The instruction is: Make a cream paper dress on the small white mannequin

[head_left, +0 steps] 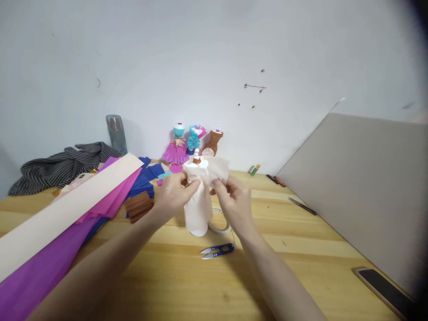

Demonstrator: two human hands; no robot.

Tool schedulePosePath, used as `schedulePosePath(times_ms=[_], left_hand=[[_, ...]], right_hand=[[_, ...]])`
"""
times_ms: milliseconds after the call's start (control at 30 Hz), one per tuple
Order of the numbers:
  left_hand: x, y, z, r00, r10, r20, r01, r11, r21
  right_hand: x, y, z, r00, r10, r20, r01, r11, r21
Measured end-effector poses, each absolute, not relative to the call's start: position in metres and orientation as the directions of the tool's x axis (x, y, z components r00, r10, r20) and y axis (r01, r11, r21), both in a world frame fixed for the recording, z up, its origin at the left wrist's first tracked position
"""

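A small white dress form [199, 164], with a brown band at its neck, stands upright in the middle of the table. Pale cream crepe paper [197, 207] wraps it from bust to base. My left hand [174, 192] is closed at the form's waist, its thumb pressing the gathered paper. From the other side my right hand [236, 200] pinches a loose flap of the same paper between thumb and fingers. A roll of white tape [228, 227] lies just behind the form's lower right. Nearer me rest blue thread snips [219, 250], blades pointing left.
Three dressed mini forms [177, 149] stand by the wall. Paper sheets [110, 189], striped cloth [73, 160] and a flask [116, 133] fill the left. A glue stick [255, 170], tweezers [302, 205], phone [384, 287] and white panel [361, 178] are rightward.
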State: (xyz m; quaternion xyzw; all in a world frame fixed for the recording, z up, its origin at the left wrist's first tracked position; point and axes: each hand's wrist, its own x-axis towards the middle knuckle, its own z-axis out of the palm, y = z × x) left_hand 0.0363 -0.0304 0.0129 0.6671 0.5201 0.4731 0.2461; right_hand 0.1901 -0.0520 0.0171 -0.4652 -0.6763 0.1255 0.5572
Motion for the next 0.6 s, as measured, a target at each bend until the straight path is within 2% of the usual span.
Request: schedulePosePath(times_ms=[267,433,600], left_hand=[[0.0376,-0.032,0.0142,0.007,0.931,0.364,0.455,-0.328,0.828],[0.0379,-0.0319,0.0139,0.009,0.942,0.336,0.422,-0.308,0.853],[0.0377,-0.0308,0.0129,0.007,0.94,0.34,0.445,-0.307,0.841]], right_hand=[[0.193,-0.0515,0.0169,0.117,0.718,0.686,0.557,0.524,-0.644],[0.1936,-0.0555,0.0195,0.035,0.686,0.727,0.618,0.557,-0.555],[0.1993,-0.0602,0.0258,-0.086,0.711,0.698,0.646,0.573,-0.504]])
